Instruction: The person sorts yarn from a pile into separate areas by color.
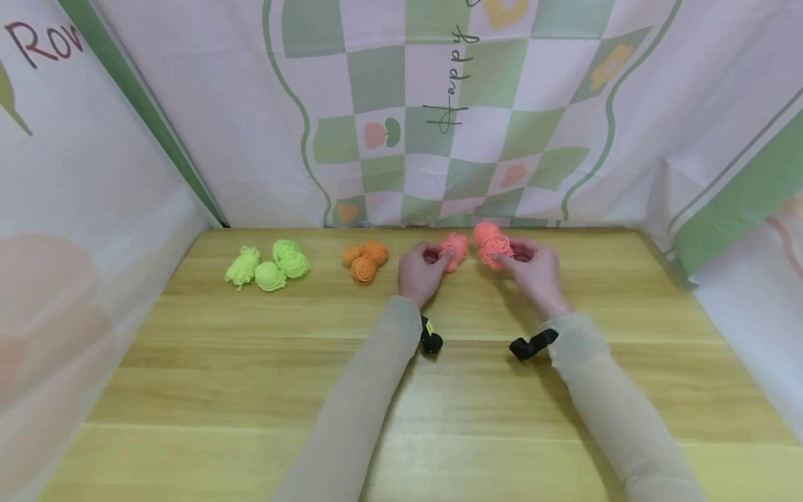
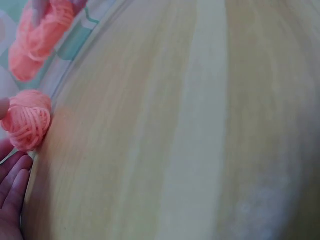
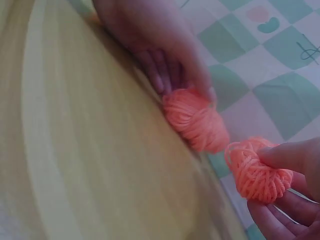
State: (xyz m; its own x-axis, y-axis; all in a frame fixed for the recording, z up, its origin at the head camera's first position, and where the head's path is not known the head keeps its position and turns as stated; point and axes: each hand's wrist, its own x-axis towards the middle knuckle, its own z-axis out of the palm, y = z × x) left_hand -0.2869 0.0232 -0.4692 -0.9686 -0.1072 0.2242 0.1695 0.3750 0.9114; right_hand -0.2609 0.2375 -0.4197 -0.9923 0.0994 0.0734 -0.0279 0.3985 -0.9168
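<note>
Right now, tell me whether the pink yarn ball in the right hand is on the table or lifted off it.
Lifted. The right hand pinches the pink yarn ball in its fingers, clear of the table.

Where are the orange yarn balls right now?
In the head view, the orange yarn balls sit at the table's far edge, between the green yarn balls and the left hand.

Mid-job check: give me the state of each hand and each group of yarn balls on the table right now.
Left hand: pinches a pink yarn ball.
Right hand: holds a second pink ball.
Third pink ball: behind it, at the table's back edge.
Orange balls: clustered, untouched.
Green balls: clustered, untouched.
</note>
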